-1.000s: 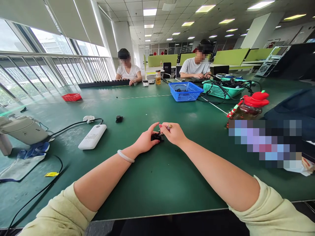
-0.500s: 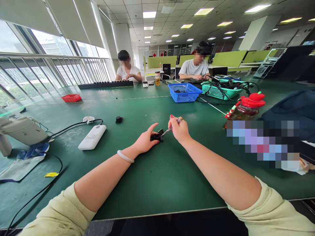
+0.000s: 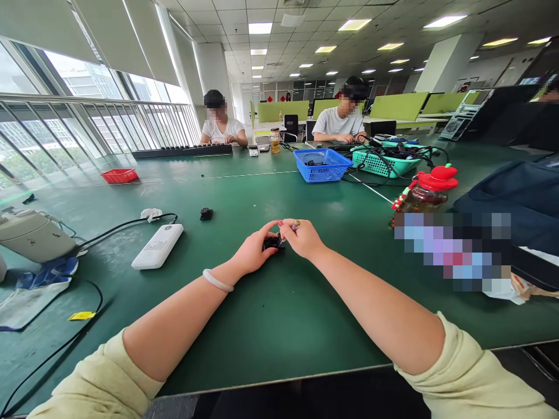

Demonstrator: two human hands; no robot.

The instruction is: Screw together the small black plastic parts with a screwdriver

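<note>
Pinning 1 small black part (image 3: 275, 245) down at the green counter (image 3: 288, 326), to the right of the 1 white power bank (image 3: 158, 247), with the fingers of the left hand (image 3: 251, 251) grasping it, thumb on the near side. Pinching 1 slim tool (image 3: 296, 224) just over that part with the fingers of the right hand (image 3: 305, 238), also right of the power bank. Cannot tell contact from clearance at the tool's tip, hidden among the fingers. Wearing 1 pale bracelet (image 3: 217, 281) on the left wrist.

Counting 1 second black piece (image 3: 207, 214) near the power bank, beyond it and to its right. Counting 1 crumpled white bit (image 3: 151, 215) just beyond the power bank, 1 yellow tag (image 3: 81, 316) nearer and left of it, and 1 red tray (image 3: 119, 176) farther off to its left.

Counting 2 baskets well beyond and right of the power bank: 1 blue basket (image 3: 322, 171) and 1 green basket (image 3: 379, 164), piled full. Counting 1 red-lidded bottle (image 3: 430, 196) far to its right. Across the counter, well beyond the power bank, counting 2 people: 1 co-worker (image 3: 223, 129) and 1 more co-worker (image 3: 337, 123), both seated.
</note>
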